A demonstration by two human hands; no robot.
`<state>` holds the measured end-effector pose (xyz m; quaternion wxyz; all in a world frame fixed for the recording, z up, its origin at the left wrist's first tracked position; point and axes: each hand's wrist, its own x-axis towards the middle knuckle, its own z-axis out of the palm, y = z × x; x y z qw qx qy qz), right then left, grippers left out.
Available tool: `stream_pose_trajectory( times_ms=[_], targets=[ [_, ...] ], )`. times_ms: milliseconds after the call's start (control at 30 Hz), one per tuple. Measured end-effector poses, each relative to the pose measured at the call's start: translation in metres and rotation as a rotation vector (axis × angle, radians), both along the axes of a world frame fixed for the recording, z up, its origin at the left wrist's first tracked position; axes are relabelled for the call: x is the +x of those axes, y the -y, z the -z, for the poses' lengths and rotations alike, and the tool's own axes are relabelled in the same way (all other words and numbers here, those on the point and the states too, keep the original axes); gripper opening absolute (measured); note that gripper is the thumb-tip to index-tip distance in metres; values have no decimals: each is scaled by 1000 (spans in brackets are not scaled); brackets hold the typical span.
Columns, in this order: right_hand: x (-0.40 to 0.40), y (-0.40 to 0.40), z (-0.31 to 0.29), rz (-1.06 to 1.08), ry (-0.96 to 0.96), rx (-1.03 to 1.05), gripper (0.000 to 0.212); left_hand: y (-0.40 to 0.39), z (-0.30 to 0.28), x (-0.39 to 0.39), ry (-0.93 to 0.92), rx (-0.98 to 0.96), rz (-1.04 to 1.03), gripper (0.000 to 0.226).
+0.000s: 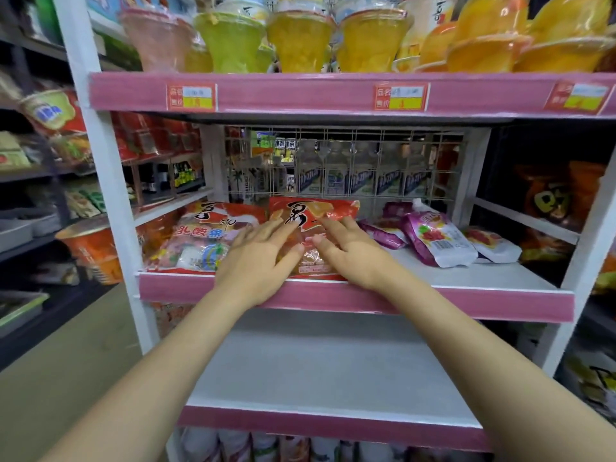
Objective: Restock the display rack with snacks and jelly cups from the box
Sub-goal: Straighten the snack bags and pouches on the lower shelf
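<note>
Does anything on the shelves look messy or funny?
A bit. The purple pouches on the middle shelf lie tumbled at different angles, not in a row. The shelf below has no snacks. Both hands lie flat on a red snack bag.

I saw the left hand and right hand lying flat on a red snack bag on the middle shelf. Another red bag lay just left; purple pouches right. Jelly cups stood on the shelf above.
</note>
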<state>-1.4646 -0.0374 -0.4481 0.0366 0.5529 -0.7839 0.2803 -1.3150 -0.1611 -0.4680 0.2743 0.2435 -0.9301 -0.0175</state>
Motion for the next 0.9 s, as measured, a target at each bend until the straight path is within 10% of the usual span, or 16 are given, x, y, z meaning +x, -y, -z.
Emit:
stream_pose_trajectory(
  times_ms=[233,733,900],
  targets=[
    [-16,8,-10,276,569,-176,90,4,1,-2,57,12,-47,64],
    [0,16,-2,-27,347,-315,72,0,5,10,-362,75,131,55],
    [-6,19,-3,216,150,23,66,4,-13,1,-113,-166,-134,54]
  ],
)
